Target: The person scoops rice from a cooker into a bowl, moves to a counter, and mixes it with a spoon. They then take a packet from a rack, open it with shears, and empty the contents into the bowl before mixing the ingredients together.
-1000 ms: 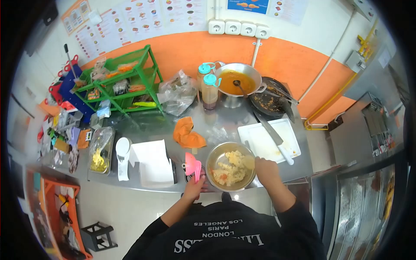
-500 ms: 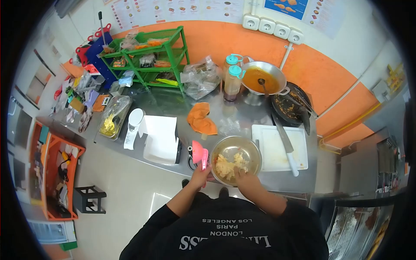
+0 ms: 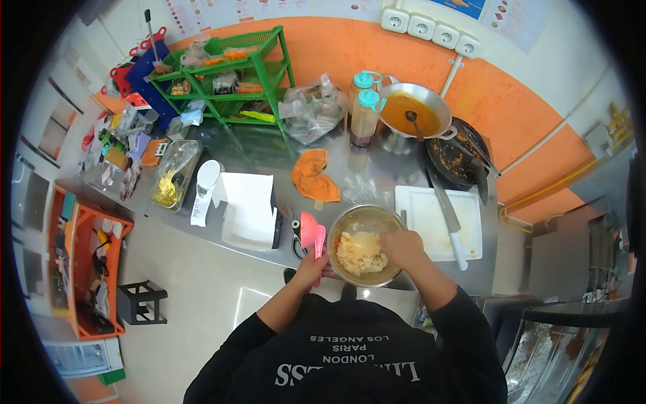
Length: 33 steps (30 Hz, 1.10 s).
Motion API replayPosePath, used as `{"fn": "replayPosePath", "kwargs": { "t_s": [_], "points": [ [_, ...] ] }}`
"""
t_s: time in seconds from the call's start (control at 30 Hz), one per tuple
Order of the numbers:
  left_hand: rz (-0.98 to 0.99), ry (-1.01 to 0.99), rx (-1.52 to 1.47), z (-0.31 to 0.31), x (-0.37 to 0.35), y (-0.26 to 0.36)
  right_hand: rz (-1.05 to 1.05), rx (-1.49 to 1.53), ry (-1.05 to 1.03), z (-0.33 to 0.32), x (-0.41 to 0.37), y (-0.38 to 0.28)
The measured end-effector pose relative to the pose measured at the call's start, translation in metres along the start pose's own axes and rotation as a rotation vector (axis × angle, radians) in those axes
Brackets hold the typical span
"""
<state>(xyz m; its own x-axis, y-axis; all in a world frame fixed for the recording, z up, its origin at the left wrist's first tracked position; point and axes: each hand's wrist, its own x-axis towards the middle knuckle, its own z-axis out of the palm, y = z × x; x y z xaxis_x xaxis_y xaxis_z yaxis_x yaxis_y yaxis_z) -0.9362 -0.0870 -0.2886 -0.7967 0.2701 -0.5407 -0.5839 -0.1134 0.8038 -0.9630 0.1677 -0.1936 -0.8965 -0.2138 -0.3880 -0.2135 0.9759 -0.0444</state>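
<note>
My left hand is wrapped round the handle of a pink scoop with a rounded cup, just left of a metal mixing bowl. A clump of cooked rice with small darker bits lies in the bowl. Over the bowl's right side is my right hand, its fingers curled and pointing in towards the rice. Beside those fingers a pale rounded shape shows above the rice; I cannot tell what the hand holds. Scissors lie partly behind the scoop.
Right of the bowl, a knife rests across a white cutting board. Behind stand a pan of orange sauce, a dark pan and bottles. An orange cloth, white box and scale lie leftward.
My right hand has lifted out of the rice and moved up and right towards the bowl's right rim. The rice now sits more gathered. My left hand still holds the scoop.
</note>
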Motion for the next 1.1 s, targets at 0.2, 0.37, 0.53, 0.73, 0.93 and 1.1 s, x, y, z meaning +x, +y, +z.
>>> {"fn": "replayPosePath", "kwargs": {
  "t_s": [0.2, 0.37, 0.53, 0.73, 0.93, 1.1],
  "points": [
    [0.017, -0.026, 0.029, -0.002, 0.004, -0.003, -0.173, -0.129, 0.027, 0.019, 0.002, -0.001],
    [0.013, -0.041, 0.028, -0.001, 0.002, 0.000, 0.083, -0.208, 0.037, -0.036, -0.019, 0.017],
    [0.021, -0.072, 0.025, -0.003, 0.006, -0.002, 0.161, -0.059, 0.120, 0.031, 0.000, 0.007],
    [-0.003, -0.048, 0.007, 0.000, -0.001, 0.002, -0.127, -0.057, 0.300, 0.026, -0.062, -0.070],
    [0.021, -0.064, 0.020, -0.003, 0.004, -0.003, -0.082, 0.134, -0.028, 0.035, -0.041, -0.019],
    [0.021, -0.046, 0.069, -0.005, 0.005, -0.002, -0.016, 0.309, 0.059, 0.028, -0.028, -0.002]
  ]
}}
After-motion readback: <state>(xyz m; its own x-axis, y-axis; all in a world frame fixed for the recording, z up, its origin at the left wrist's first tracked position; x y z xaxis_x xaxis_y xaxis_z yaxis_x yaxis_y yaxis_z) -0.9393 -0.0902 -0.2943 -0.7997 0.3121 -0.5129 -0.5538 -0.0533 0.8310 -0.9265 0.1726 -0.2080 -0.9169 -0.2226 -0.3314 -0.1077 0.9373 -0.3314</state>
